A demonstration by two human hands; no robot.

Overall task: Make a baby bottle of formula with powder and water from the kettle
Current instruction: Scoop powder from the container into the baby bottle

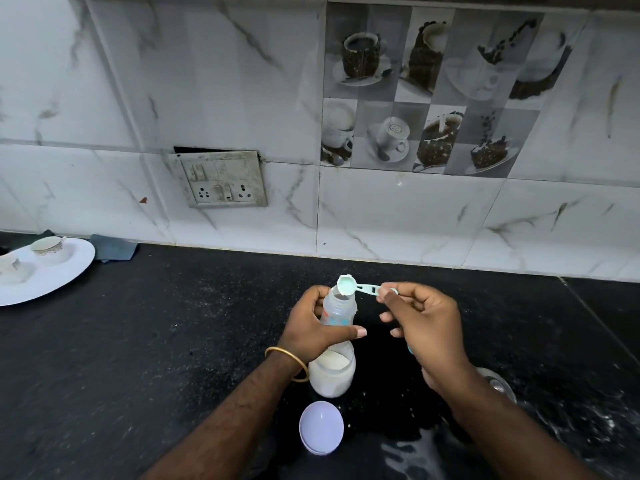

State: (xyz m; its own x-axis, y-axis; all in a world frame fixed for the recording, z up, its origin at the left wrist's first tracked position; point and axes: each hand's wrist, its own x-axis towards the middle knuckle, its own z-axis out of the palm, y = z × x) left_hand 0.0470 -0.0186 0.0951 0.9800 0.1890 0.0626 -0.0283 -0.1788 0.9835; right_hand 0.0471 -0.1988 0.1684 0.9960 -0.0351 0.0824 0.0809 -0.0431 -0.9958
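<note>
Gripping an uncapped baby bottle (pixel 338 311), the left hand (pixel 313 323) steadies it while right-hand (pixel 424 322) fingers pinch a tipped formula scoop (pixel 360 287) over its mouth.

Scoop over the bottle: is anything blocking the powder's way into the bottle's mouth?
Nothing visible. The scoop, pinched by the right hand, is tipped directly at the open mouth of the bottle, which the left hand holds.

Two bare forearms are entering from the bottom of the frame, sleeveless as far as visible. The left wrist is wearing a thin gold bangle (pixel 287 363), lower centre.
</note>
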